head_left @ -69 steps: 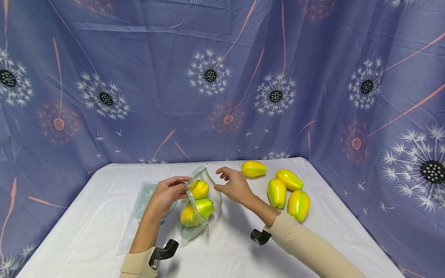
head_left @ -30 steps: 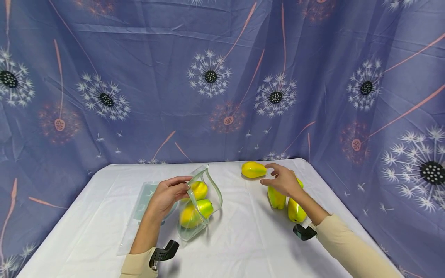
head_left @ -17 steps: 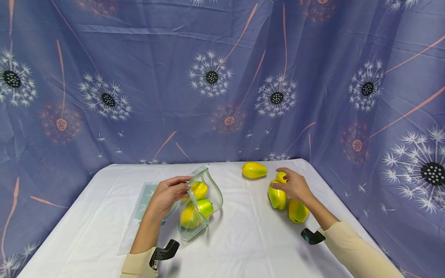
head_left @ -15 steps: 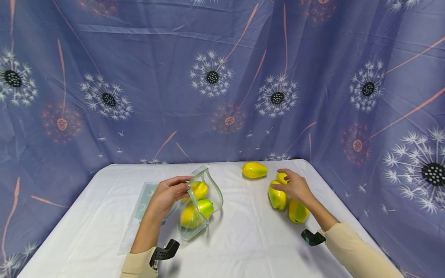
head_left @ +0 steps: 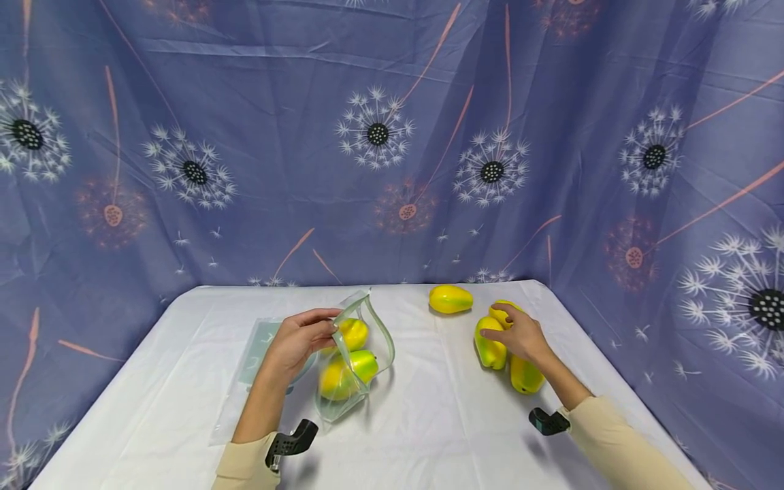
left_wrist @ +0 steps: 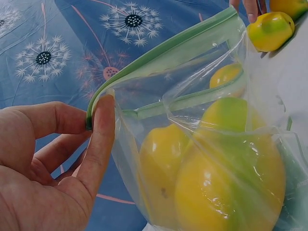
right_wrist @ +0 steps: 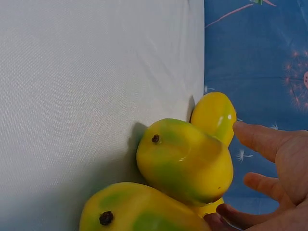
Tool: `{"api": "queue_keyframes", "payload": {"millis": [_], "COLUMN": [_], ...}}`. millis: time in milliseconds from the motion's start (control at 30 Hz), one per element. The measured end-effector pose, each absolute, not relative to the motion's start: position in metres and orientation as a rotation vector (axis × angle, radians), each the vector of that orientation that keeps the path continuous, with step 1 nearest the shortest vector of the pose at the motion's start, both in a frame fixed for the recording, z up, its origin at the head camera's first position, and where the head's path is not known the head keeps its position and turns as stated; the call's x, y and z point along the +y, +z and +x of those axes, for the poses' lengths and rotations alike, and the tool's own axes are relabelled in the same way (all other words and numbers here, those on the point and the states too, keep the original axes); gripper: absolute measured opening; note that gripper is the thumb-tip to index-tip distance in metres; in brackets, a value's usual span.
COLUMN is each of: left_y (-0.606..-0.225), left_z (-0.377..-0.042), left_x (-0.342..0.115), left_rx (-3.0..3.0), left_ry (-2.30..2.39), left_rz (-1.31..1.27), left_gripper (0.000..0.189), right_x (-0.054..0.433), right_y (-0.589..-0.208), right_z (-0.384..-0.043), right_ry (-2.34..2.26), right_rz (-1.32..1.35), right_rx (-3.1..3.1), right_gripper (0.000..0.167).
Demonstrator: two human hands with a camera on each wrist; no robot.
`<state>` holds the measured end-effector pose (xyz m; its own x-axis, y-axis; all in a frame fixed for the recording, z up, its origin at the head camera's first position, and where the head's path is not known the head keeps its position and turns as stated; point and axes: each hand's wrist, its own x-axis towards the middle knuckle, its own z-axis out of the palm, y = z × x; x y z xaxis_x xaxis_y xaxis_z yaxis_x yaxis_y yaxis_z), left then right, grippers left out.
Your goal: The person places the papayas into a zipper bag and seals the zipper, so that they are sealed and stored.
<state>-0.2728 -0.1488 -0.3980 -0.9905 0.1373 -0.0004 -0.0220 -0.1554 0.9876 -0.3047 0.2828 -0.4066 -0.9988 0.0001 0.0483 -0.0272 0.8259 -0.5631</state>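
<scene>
My left hand (head_left: 300, 344) pinches the rim of a clear zip bag (head_left: 335, 410) between thumb and fingers. The bag's mouth gapes to the right; its green zip strip (left_wrist: 192, 43) shows in the left wrist view. Inside lie at least two yellow-green papaya-like fruits (left_wrist: 231, 173). My right hand (head_left: 523, 338) is over a group of three similar fruits on the right, fingers spread, partly hiding two of them. In the right wrist view, one fruit (right_wrist: 183, 163) lies beside those fingers, and a fingertip is close to the farther fruit (right_wrist: 214, 115); contact cannot be told.
Another such fruit (head_left: 450, 299) lies alone near the table's back edge. A flat bag with a pale green print (head_left: 260, 340) lies behind the left hand and forearm. White cloth covers the table (head_left: 422, 435); a blue dandelion-patterned curtain (head_left: 275, 156) hangs around it.
My right hand has gone from beside the bag's mouth rightward to the group of fruits, and has barely moved in the last half second. The left hand keeps its pinch on the bag.
</scene>
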Motion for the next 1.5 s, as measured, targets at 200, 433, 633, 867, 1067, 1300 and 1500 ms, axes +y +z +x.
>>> {"api": "queue_keyframes", "payload": {"millis": [200, 433, 633, 867, 1067, 1300, 1500], "left_y": [-0.397, -0.397, -0.397, -0.397, -0.397, -0.397, -0.397], "left_z": [-0.274, -0.273, -0.272, -0.272, -0.272, -0.271, -0.271], "left_x": [-0.148, -0.148, -0.148, -0.149, -0.149, -0.149, -0.148], "left_rx": [1.969, 1.972, 1.958, 1.958, 1.966, 1.956, 1.954], "left_ry": [2.306, 2.310, 2.318, 2.322, 2.316, 2.326, 2.331], "left_rz": [0.139, 0.126, 0.123, 0.114, 0.113, 0.105, 0.104], "left_gripper": [0.040, 0.040, 0.040, 0.039, 0.040, 0.040, 0.040], "right_x": [0.282, 0.281, 0.281, 0.281, 0.280, 0.276, 0.268], "right_y": [-0.412, -0.415, -0.417, -0.419, -0.423, -0.419, -0.411], "right_z": [-0.308, -0.310, -0.312, -0.312, -0.312, -0.312, -0.311], "right_ry": [0.922, 0.909, 0.882, 0.877, 0.853, 0.875, 0.901], "right_rz": [-0.020, 0.004, 0.020, 0.010, 0.025, 0.025, 0.061], "right_rx": [-2.978, -3.002, -3.018, -3.013, -2.980, -2.971, -2.940], "right_gripper": [0.072, 0.074, 0.072, 0.072, 0.069, 0.069, 0.067]}}
